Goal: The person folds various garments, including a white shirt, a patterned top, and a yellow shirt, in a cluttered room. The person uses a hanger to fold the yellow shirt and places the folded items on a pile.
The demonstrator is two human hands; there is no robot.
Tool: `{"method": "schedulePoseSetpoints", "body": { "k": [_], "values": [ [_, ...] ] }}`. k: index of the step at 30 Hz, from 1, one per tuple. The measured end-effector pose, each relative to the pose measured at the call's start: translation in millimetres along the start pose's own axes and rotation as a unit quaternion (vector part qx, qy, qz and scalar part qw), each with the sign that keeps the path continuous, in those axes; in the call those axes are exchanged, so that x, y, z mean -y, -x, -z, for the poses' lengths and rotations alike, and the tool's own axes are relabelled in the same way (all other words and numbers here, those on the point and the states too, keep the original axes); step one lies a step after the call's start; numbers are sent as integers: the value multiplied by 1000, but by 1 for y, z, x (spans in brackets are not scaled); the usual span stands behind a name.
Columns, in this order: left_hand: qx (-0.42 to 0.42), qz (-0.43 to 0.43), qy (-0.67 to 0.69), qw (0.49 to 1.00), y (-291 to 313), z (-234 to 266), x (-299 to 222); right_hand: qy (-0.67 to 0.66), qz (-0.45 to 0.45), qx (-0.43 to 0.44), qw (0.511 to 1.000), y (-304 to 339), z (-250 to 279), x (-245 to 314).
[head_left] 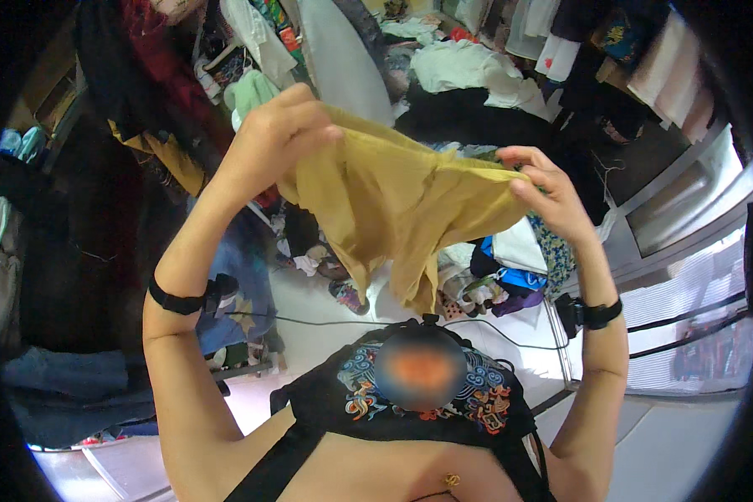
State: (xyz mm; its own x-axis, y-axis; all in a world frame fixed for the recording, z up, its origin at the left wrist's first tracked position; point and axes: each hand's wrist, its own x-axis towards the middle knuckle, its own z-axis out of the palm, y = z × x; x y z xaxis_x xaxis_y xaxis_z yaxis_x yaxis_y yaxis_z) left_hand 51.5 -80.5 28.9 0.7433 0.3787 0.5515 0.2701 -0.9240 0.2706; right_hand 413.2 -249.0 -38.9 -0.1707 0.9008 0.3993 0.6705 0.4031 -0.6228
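A pair of mustard-yellow shorts hangs stretched between my two raised hands, its legs dangling loosely in folds. My left hand is closed on the left end of the waistband, fingers bent over the cloth. At the other end, my right hand pinches the top edge between thumb and fingers. The waistband slopes down from left to right. Part of the cloth behind my left fingers is hidden.
Dark clothes hang at the left, with blue jeans beside my left forearm. Light garments are piled at the far side. More clothes lie heaped beyond the shorts. A thin cable runs between my wrist straps.
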Motion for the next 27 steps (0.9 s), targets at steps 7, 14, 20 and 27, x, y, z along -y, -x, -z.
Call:
{"method": "schedulePoseSetpoints", "body": {
  "k": [7, 14, 20, 27],
  "values": [
    [97, 67, 168, 979, 9, 8, -1, -197, -132, 81, 968, 9, -13, -5],
    [106, 20, -7, 994, 22, 9, -4, 36, -37, 31, 998, 8, 14, 29],
    [91, 52, 171, 980, 26, 4, -10, 229, 70, 92, 967, 11, 23, 51],
    [68, 50, 446, 891, 18, -1, -3, 340, 136, 66, 928, 26, 30, 73]
  ]
}}
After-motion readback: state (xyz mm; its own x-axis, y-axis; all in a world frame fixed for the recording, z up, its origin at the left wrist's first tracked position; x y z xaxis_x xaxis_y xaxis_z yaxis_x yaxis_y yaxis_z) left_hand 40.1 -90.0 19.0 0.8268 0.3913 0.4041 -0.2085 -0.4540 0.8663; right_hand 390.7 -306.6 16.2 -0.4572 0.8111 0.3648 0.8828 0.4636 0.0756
